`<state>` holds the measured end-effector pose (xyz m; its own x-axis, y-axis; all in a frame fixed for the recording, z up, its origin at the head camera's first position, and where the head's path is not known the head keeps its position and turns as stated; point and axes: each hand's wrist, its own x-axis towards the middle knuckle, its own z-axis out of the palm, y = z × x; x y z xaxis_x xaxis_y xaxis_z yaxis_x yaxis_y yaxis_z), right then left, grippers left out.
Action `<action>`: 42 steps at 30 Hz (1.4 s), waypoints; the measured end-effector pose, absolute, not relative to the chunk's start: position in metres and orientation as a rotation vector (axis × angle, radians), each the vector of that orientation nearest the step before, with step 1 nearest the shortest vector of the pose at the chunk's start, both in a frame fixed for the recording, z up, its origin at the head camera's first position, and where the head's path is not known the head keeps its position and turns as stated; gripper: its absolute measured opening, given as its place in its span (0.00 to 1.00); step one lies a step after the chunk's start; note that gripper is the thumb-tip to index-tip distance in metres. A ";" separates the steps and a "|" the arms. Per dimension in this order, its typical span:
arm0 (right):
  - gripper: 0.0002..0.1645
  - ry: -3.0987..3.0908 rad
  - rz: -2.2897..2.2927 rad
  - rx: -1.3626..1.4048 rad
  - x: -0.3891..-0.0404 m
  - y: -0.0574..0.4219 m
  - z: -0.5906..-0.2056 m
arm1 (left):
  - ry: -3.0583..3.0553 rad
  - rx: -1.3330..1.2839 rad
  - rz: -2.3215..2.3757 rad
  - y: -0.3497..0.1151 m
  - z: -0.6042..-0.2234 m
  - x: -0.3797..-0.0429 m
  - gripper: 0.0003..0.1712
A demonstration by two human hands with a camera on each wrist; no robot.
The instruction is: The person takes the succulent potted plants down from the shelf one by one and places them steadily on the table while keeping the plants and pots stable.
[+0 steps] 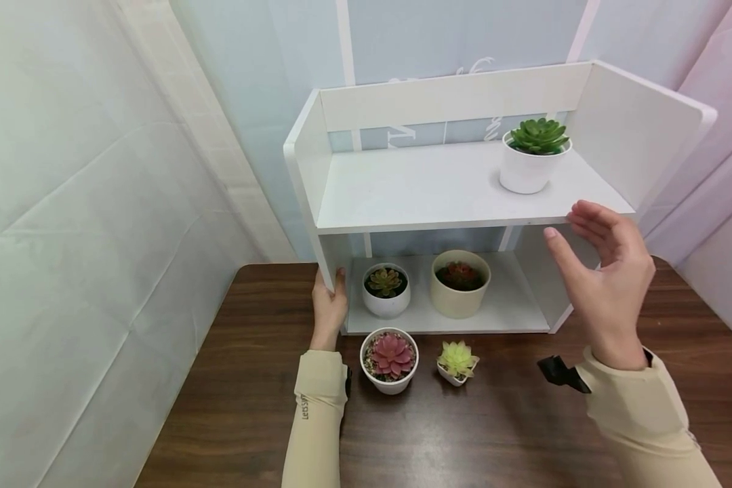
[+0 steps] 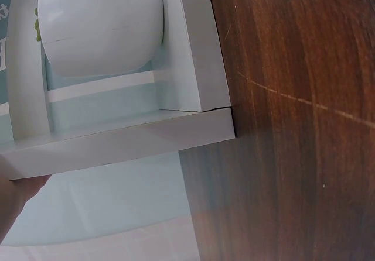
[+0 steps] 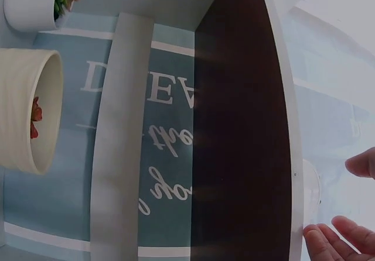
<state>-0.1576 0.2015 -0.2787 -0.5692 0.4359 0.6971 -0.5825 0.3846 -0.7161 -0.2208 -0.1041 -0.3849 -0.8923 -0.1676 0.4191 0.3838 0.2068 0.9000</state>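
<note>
My left hand (image 1: 328, 309) grips the left side panel of a white two-level shelf (image 1: 415, 186) near its lower front. In the left wrist view only part of that hand shows. My right hand (image 1: 615, 281) hangs in the air before the shelf's right half, thumb and fingers apart, with nothing between them. Its fingertips look close to the upper board's front edge; whether they touch is unclear. Just above, a green succulent in a white pot (image 1: 527, 166) stands upright at the upper board's right. Below are a small succulent in a rounded white pot (image 1: 387, 303) and a reddish plant in a cream pot (image 1: 457, 298).
On the brown wooden table (image 1: 250, 407), in front of the shelf, stand a pink succulent in a white pot (image 1: 390, 379) and a small yellow-green succulent (image 1: 457, 359) in a white pot. A pale curtain (image 1: 85, 237) hangs at the left. Behind the shelf is a blue backdrop with white lettering.
</note>
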 end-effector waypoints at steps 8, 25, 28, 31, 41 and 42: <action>0.26 -1.721 1.355 0.113 -0.167 0.206 -0.272 | -2.041 -0.212 -1.719 -0.104 -0.386 -0.222 0.23; 0.37 -1.927 1.295 -0.007 -0.186 0.210 -0.255 | -2.038 -0.225 -1.747 -0.105 -0.387 -0.222 0.24; 0.39 -1.953 1.357 -0.031 -0.188 0.210 -0.250 | -2.035 -0.222 -1.746 -0.105 -0.387 -0.222 0.24; 0.41 -1.986 1.387 -0.056 -0.191 0.209 -0.246 | -2.032 -0.217 -1.745 -0.105 -0.388 -0.222 0.23; 0.46 -2.112 1.340 -0.118 -0.206 0.211 -0.235 | -2.040 -0.219 -1.716 -0.105 -0.387 -0.223 0.22; 0.47 -2.128 1.333 -0.118 -0.207 0.211 -0.234 | -2.041 -0.217 -1.712 -0.105 -0.387 -0.223 0.22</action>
